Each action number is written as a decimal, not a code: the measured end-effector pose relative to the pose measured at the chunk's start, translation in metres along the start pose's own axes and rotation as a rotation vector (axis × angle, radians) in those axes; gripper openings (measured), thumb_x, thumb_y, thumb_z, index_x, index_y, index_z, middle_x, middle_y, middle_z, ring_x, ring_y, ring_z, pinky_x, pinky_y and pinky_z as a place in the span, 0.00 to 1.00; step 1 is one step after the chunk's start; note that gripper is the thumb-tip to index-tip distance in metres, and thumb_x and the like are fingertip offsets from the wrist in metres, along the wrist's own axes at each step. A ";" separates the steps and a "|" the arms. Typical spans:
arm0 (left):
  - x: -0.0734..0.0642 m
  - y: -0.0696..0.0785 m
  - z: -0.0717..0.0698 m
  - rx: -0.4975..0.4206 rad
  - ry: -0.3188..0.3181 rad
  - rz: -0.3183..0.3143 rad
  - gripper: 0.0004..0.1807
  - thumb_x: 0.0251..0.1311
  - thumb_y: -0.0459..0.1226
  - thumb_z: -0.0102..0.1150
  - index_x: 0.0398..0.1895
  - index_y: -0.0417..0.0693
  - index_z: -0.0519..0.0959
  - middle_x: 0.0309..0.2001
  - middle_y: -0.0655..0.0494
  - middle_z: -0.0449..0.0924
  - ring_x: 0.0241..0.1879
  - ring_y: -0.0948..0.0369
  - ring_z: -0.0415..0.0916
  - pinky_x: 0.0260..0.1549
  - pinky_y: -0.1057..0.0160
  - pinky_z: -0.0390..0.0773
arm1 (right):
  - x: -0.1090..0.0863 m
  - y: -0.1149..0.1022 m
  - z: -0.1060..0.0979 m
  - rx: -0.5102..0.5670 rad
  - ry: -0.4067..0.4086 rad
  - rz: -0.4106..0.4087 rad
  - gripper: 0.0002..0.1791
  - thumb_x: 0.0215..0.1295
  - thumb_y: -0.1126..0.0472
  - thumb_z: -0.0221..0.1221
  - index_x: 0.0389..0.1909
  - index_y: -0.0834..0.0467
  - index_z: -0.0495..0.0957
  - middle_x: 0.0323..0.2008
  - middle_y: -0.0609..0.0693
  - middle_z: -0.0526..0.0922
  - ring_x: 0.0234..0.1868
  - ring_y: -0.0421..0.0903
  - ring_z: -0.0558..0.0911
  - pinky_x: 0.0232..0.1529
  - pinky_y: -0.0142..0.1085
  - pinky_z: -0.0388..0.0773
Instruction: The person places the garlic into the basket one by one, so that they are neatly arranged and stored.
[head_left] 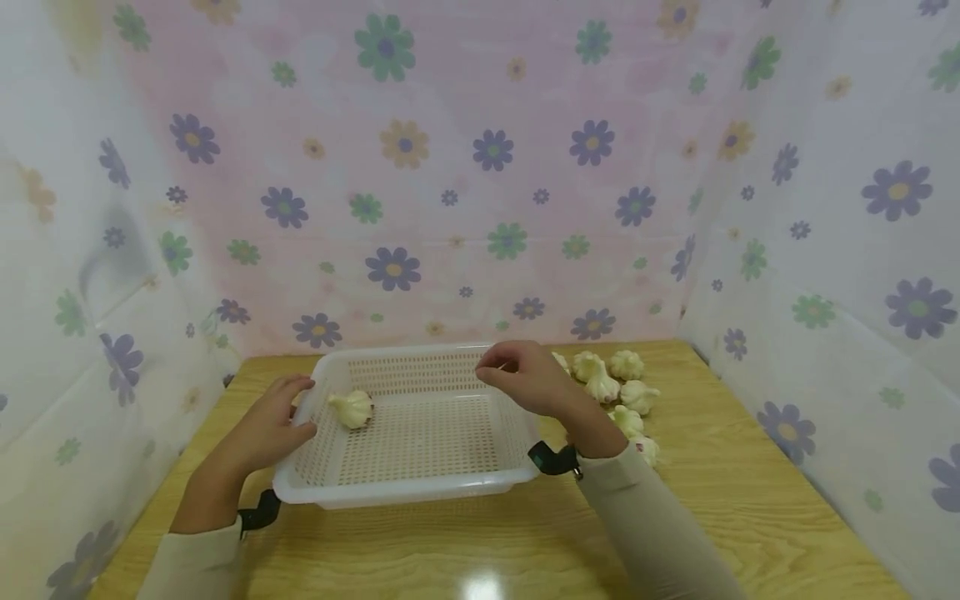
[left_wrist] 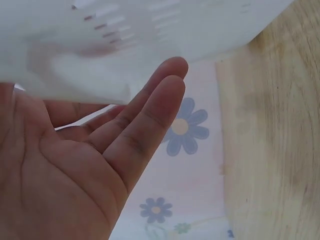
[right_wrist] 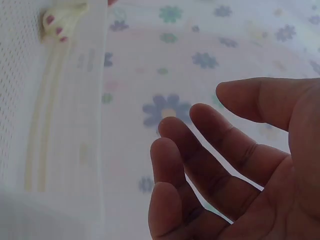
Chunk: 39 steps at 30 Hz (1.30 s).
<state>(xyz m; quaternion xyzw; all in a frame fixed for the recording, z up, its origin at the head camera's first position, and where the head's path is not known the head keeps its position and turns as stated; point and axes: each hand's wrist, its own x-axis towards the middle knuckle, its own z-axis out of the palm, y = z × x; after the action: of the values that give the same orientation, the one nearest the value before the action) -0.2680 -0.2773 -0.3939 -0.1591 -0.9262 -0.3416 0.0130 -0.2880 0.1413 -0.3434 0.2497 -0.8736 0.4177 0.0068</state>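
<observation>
A white plastic basket [head_left: 420,437] with perforated walls stands on the wooden table, one garlic bulb [head_left: 352,409] lying inside near its left wall. At the left side, my left hand [head_left: 262,425] holds the basket's rim, thumb over the edge and other fingers along the outer wall. The left wrist view shows two of those fingers [left_wrist: 150,120] nearly straight beside the white wall. My right hand [head_left: 528,379] hovers over the basket's right rim. Its fingers [right_wrist: 215,150] are loosely bent, thumb apart, with nothing between them.
Several garlic bulbs [head_left: 600,383] lie in a group on the table right of the basket, partly hidden by the right hand and forearm. Flower-patterned sheets [head_left: 450,208] enclose the wooden table [head_left: 750,475] at the back and both sides.
</observation>
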 end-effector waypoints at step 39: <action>0.010 0.003 0.022 -0.062 0.111 0.001 0.28 0.70 0.38 0.62 0.70 0.35 0.72 0.73 0.37 0.63 0.45 0.45 0.88 0.33 0.56 0.89 | -0.134 0.156 -0.155 0.017 -0.170 0.350 0.28 0.71 0.51 0.65 0.65 0.63 0.76 0.58 0.62 0.82 0.50 0.53 0.85 0.50 0.50 0.86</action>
<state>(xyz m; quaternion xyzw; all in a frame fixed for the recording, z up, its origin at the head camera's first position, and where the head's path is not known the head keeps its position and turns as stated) -0.2749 -0.2585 -0.4073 -0.1405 -0.9130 -0.3783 0.0597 -0.2701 0.3947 -0.3851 0.1286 -0.8975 0.3974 -0.1419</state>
